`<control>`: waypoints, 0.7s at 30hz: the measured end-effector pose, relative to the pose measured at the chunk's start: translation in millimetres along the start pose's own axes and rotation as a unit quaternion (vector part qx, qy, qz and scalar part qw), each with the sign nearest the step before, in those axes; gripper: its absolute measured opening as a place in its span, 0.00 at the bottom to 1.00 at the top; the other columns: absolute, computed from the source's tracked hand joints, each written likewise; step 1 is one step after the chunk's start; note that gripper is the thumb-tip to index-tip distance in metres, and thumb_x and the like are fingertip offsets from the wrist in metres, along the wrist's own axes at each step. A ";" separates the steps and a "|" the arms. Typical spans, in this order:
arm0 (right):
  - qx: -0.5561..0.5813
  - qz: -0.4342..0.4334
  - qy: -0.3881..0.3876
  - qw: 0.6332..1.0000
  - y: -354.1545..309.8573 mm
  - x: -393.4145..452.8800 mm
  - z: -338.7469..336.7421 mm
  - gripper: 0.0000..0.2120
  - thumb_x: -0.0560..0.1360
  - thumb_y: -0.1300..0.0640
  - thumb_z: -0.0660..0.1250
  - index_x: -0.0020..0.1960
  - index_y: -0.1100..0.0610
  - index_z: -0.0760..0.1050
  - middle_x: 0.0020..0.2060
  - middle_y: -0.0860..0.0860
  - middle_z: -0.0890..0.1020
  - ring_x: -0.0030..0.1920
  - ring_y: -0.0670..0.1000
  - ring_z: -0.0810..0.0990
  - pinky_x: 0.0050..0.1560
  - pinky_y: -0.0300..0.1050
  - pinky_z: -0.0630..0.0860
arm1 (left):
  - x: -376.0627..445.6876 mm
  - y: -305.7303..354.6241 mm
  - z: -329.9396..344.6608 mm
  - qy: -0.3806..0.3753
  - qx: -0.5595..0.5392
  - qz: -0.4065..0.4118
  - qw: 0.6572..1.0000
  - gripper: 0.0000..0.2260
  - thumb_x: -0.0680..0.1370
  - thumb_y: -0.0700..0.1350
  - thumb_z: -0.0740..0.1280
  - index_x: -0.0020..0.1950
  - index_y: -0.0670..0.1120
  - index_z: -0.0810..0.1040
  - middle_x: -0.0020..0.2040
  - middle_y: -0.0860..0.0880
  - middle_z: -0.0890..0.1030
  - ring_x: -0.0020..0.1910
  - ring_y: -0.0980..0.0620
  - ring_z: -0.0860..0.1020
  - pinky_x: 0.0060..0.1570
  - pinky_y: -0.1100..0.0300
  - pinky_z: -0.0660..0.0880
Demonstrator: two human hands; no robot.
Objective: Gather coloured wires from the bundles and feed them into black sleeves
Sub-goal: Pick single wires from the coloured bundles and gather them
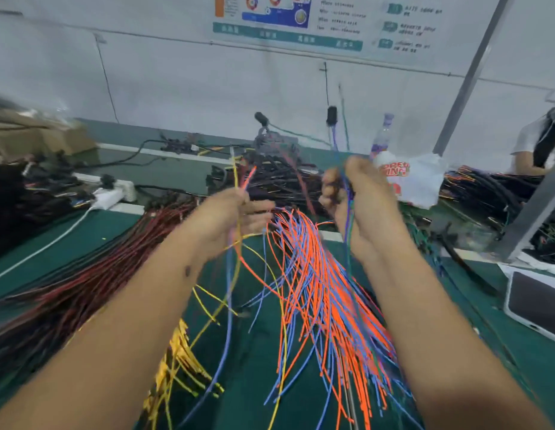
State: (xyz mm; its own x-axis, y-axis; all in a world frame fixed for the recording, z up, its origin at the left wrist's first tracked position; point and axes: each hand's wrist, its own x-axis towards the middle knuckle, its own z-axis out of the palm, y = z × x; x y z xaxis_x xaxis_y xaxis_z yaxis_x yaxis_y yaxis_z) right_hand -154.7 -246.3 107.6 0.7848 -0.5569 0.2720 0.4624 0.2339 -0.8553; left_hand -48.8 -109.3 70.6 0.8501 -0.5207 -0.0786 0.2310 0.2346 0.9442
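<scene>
Both hands are raised above the green bench mat. The left hand pinches a few thin plastic-coated wires — yellow, orange, blue — their ends sticking upward. The right hand curls round a purple-blue wire strand. Below, between the forearms, lies the loose orange-and-blue wire bundle.

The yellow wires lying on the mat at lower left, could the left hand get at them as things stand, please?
Probably not right away: the left hand already grips a few wires and is raised above the mat. Nothing covers the yellow wires, so the path down looks free.
</scene>
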 end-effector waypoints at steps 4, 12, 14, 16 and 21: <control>-0.086 0.055 -0.015 0.995 55.5 -11.6 7.7 0.06 0.83 0.61 0.56 0.55 0.62 0.69 0.39 0.60 0.79 0.31 0.52 0.73 0.29 0.42 0.70 | -8.3 -37.4 23.2 -0.056 -0.174 0.011 0.983 0.15 0.84 0.41 0.49 0.39 0.47 0.66 0.38 0.46 0.84 0.31 0.50 0.82 0.32 0.60 0.79; -0.459 -0.053 -0.042 0.886 102.9 -35.9 -11.8 0.14 0.80 0.53 0.61 0.37 0.55 0.71 0.27 0.47 0.72 0.30 0.49 0.69 0.35 0.48 0.65 | -4.5 -66.5 14.3 0.025 -0.184 0.088 0.979 0.14 0.85 0.45 0.48 0.45 0.46 0.70 0.30 0.51 0.82 0.29 0.57 0.80 0.29 0.65 0.75; -0.511 -0.070 -0.085 0.853 103.9 -42.0 -9.2 0.20 0.80 0.52 0.60 0.31 0.56 0.67 0.24 0.49 0.68 0.30 0.53 0.67 0.34 0.51 0.63 | -6.0 -67.8 11.7 0.023 -0.184 0.080 0.979 0.12 0.85 0.45 0.50 0.49 0.46 0.71 0.37 0.48 0.85 0.37 0.55 0.83 0.32 0.63 0.78; -0.558 -0.083 -0.111 0.818 104.6 -45.3 -4.6 0.23 0.80 0.52 0.60 0.28 0.55 0.62 0.24 0.49 0.66 0.31 0.56 0.66 0.34 0.51 0.62 | -8.0 -70.0 11.2 0.006 -0.172 0.072 0.982 0.11 0.84 0.46 0.51 0.49 0.48 0.72 0.38 0.48 0.84 0.40 0.54 0.83 0.36 0.62 0.78; -0.523 -0.097 -0.091 0.842 109.1 -45.1 -2.0 0.16 0.80 0.55 0.61 0.34 0.55 0.69 0.29 0.53 0.74 0.34 0.56 0.70 0.38 0.51 0.67 | -12.9 -78.2 11.2 -0.023 -0.136 0.082 0.987 0.11 0.85 0.45 0.51 0.53 0.43 0.72 0.40 0.47 0.84 0.38 0.53 0.82 0.35 0.63 0.78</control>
State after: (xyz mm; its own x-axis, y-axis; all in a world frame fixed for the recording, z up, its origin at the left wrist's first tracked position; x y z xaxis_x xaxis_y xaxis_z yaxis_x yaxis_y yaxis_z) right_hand -140.4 -197.3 1.1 0.8304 -0.3501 0.4335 0.0483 -0.7298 -0.6820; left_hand -83.1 -130.1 1.4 0.8659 -0.4923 0.0886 0.2160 0.5278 0.8214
